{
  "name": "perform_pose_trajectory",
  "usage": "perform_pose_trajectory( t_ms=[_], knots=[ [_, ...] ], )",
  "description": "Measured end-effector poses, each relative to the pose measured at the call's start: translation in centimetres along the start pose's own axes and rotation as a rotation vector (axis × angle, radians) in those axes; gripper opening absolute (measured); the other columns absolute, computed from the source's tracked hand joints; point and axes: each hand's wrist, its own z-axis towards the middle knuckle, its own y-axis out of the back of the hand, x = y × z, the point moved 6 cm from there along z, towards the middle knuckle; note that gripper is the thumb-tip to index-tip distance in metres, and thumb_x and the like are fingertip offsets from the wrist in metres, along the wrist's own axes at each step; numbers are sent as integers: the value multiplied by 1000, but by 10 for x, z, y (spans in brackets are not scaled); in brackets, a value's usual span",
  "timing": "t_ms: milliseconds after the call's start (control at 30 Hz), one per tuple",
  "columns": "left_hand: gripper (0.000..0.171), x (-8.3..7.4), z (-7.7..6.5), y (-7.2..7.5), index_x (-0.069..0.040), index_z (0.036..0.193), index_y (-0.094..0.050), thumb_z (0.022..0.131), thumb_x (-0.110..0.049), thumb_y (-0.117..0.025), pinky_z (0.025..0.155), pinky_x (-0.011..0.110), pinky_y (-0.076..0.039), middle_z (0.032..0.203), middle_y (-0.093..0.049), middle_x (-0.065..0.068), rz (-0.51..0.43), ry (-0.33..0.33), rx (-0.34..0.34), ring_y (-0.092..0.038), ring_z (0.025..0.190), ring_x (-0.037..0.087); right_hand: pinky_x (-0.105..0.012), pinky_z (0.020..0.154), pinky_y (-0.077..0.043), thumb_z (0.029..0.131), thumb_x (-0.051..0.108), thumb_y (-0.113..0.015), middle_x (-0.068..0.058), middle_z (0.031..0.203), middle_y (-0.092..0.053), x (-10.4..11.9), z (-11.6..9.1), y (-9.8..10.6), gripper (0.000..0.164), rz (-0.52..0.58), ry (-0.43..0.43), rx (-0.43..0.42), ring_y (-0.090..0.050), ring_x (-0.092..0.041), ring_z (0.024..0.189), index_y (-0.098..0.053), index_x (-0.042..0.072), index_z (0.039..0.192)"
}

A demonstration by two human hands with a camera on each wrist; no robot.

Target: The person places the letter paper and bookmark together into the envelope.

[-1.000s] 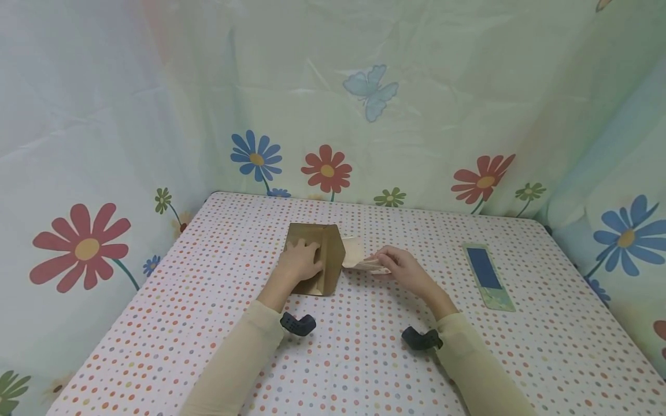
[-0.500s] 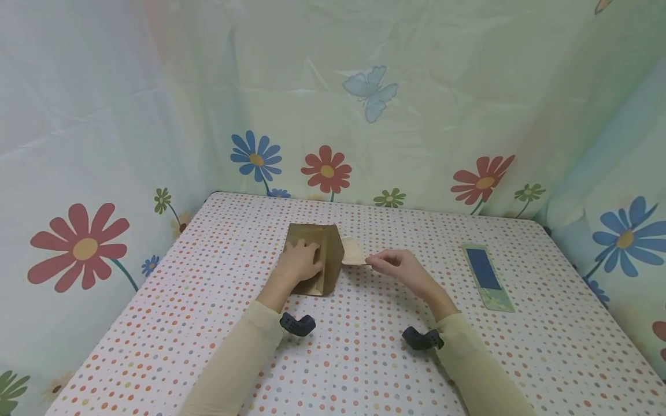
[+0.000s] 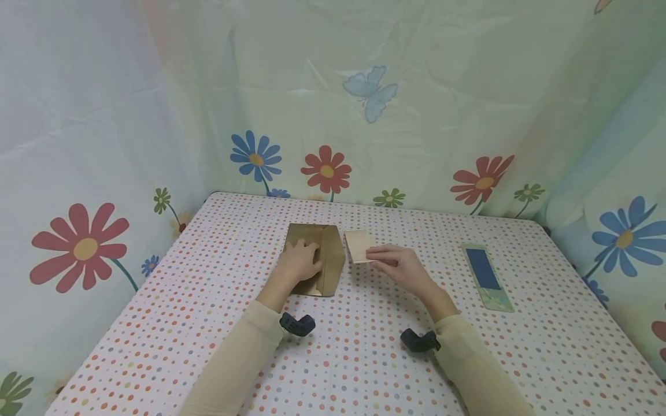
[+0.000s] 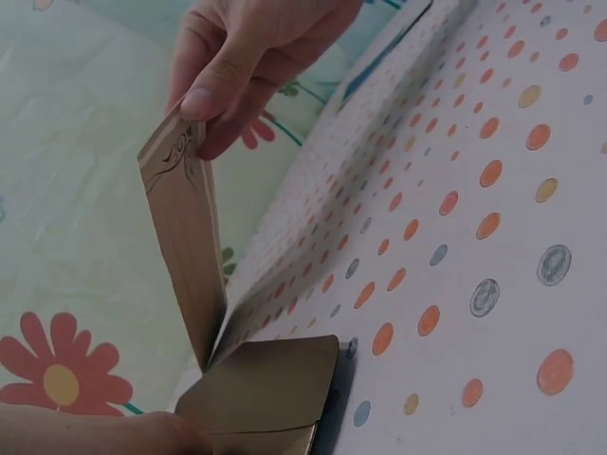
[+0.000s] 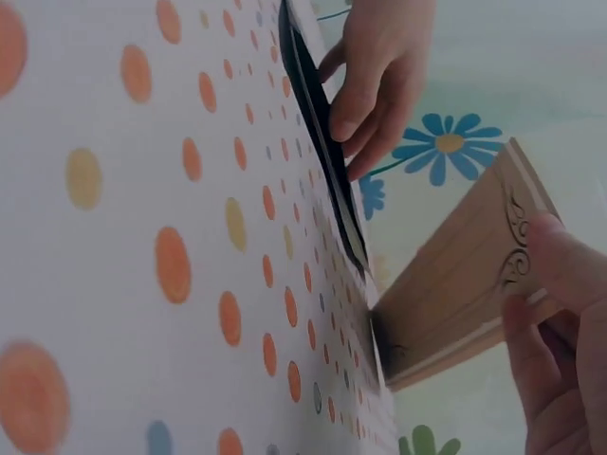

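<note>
A gold-brown envelope (image 3: pixel 333 263) lies on the dotted table with its pointed flap unfolded to the right. Spread over its body, my left hand (image 3: pixel 300 263) rests with fingers pressing it down. Just right of the flap, my right hand (image 3: pixel 404 268) pinches a cream folded card (image 3: pixel 356 245) by its near right part, thumb below and fingers on top. In the left wrist view the card (image 4: pixel 185 251) is tilted up, with dark scroll ornament near the thumb; its lower edge is down by the flap tip, and I cannot tell whether they touch. The right wrist view shows its layered edge.
A flat pale-green strip (image 3: pixel 494 297) with a dark blue panel lies to the right of my right hand. Black wrist camera mounts (image 3: pixel 298 325) sit on both sleeves. Behind the table's far edge hangs a floral curtain (image 3: pixel 416 133).
The fanned papers in my right hand now look like one neat card, tilted and apart from the flap in the head view. The flap lies flatter. My left hand stays put.
</note>
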Motion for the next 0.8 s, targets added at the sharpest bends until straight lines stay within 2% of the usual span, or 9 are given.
perform_pose_trajectory(
  t_ms=[133, 333, 533, 633, 800],
  knots=[
    [53, 0, 1, 0, -19, 141, -46, 92, -41, -53, 97, 59, -44, 145, -42, 16, -5, -6, -7, -32, 133, 53, -40, 92, -51, 81, 4, -72, -11, 112, -70, 12, 0, 3, 23, -102, 167, -80, -64, -29, 109, -74, 4, 103],
    [53, 0, 1, 0, -19, 141, -47, 92, -40, -53, 97, 59, -45, 144, -43, 16, -7, -7, -8, -32, 133, 53, -38, 91, -51, 76, -1, -74, -12, 107, -70, 25, -2, 0, 23, -162, 371, -141, -64, -30, 107, -74, 2, 99],
    [52, 0, 1, 1, -18, 141, -47, 93, -39, -53, 99, 60, -43, 145, -41, 17, -23, -1, -10, -30, 133, 54, -34, 88, -53, 71, -3, -77, -12, 104, -70, 33, -3, -10, 25, -156, 489, -125, -65, -31, 104, -75, 2, 96],
    [52, -1, 0, 2, -18, 140, -47, 93, -38, -53, 99, 59, -43, 145, -42, 17, -24, 1, -13, -31, 133, 54, -33, 88, -54, 71, -3, -77, -11, 105, -70, 35, -3, -16, 26, -160, 510, -97, -64, -31, 105, -75, 3, 96],
    [52, 0, 0, 3, -18, 141, -47, 93, -38, -52, 100, 59, -42, 145, -42, 17, -34, 7, -3, -31, 133, 53, -37, 88, -54, 72, -2, -77, -12, 107, -69, 35, -3, -25, 27, -182, 515, -53, -63, -31, 107, -74, 5, 98]
  ],
)
